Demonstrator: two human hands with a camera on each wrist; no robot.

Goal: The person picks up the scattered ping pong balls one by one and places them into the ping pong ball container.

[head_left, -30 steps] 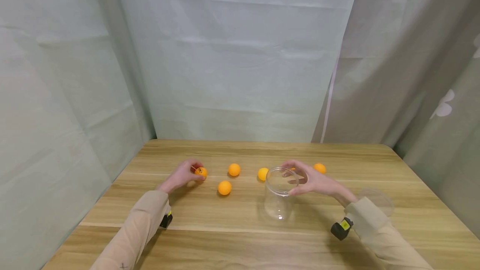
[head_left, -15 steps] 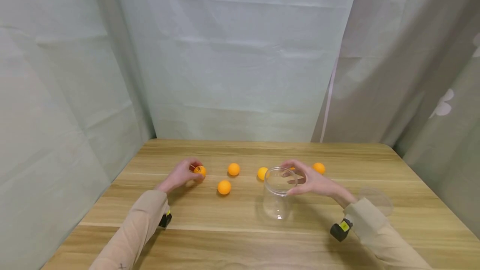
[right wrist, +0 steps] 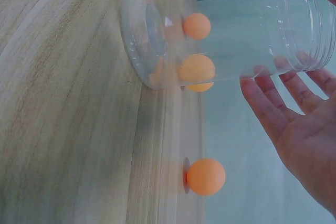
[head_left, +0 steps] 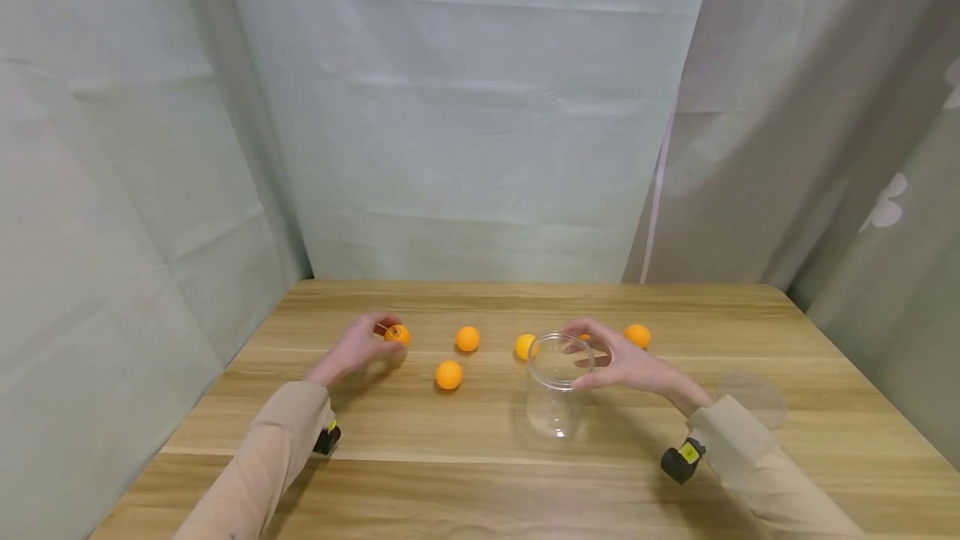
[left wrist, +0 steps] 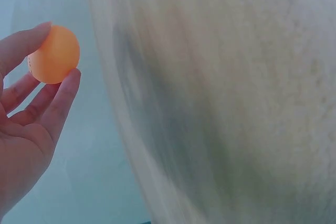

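Observation:
My left hand (head_left: 372,342) pinches an orange ball (head_left: 397,334) between thumb and fingertips, just above the wooden table (head_left: 480,482) at the left. The left wrist view shows that ball (left wrist: 53,54) held at the fingertips of the left hand (left wrist: 31,114). A clear plastic jar (head_left: 557,390) stands upright at the centre right, with nothing inside it. My right hand (head_left: 626,365) curls round its upper rim. In the right wrist view the jar (right wrist: 236,30) lies between the fingers (right wrist: 273,98) and the thumb.
Loose orange balls lie on the table: one (head_left: 467,338) and another (head_left: 448,374) between the hands, one (head_left: 526,346) beside the jar, one (head_left: 637,335) behind my right hand. A clear lid (head_left: 753,397) lies at the right. Curtains close in the back and sides.
My left hand has lifted its ball a little up off the table. The right hand and the jar have stayed in place.

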